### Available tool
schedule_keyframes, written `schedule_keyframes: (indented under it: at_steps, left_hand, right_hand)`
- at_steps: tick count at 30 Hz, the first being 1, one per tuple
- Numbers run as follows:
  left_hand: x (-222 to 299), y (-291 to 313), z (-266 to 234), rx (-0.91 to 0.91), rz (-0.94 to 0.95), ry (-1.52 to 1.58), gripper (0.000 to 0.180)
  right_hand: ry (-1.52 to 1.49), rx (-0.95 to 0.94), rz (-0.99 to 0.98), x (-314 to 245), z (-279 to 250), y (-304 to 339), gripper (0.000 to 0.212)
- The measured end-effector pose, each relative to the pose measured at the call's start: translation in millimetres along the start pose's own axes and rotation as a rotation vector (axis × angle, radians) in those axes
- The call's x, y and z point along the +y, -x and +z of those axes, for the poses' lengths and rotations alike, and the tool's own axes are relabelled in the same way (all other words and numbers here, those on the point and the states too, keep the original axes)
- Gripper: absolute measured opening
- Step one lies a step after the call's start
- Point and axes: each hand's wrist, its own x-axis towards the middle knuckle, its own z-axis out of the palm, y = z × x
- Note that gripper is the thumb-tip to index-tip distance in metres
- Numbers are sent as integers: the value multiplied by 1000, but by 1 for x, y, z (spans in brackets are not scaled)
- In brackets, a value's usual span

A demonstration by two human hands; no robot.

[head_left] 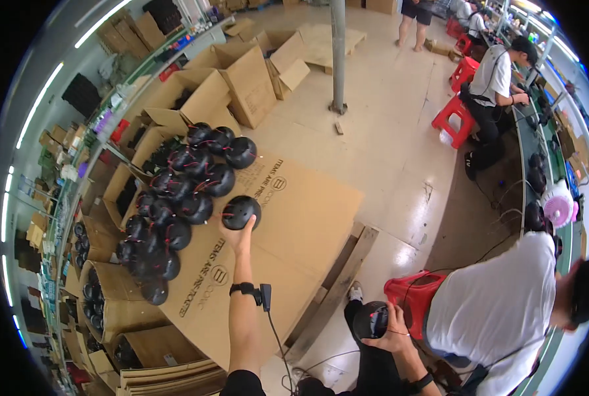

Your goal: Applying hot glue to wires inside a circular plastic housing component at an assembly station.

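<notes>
My left hand (240,235) reaches out over a flat cardboard sheet (294,224), its fingers wrapped round a black ball-shaped shell (241,212) with small holes and a bit of red wire. Just left of it, a cluster of similar black shells (195,206) with red wires lies piled on the cardboard. My right hand (395,335) grips another black round shell (372,319), close to my legs at the lower right. Part of that shell's inside, or a glossy face, shows toward me. Whether the left shell rests on the sheet or hangs above it, I cannot tell.
The cardboard lies on a wooden pallet (354,264). Open cartons (242,79) stand behind and left of the pile. A seated person (492,297) on a red stool (416,294) is close on my right. A grey post (337,59) rises beyond; a cable trails from my left wrist.
</notes>
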Motion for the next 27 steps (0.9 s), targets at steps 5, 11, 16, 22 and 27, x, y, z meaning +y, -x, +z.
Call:
schedule_keyframes:
  at_steps: [5, 11, 16, 22, 27]
  left_hand:
    - [-15, -30, 52, -42, 142, -175, 104]
    - [-55, 7, -7, 34, 113, -700, 86]
    - [-65, 117, -41, -48, 203, -1073, 57]
    - [-41, 129, -31, -63, 32, -1069, 54]
    - [-49, 132, -34, -68, 81, -1111, 55]
  right_hand:
    - [85, -96, -156, -32, -33, -115, 122]
    - [86, 17, -408, -111, -28, -278, 120]
    - [179, 65, -448, -185, 9, -412, 107]
    - [438, -137, -394, -239, 69, -509, 115]
    - [468, -122, -502, -253, 103, -531, 125]
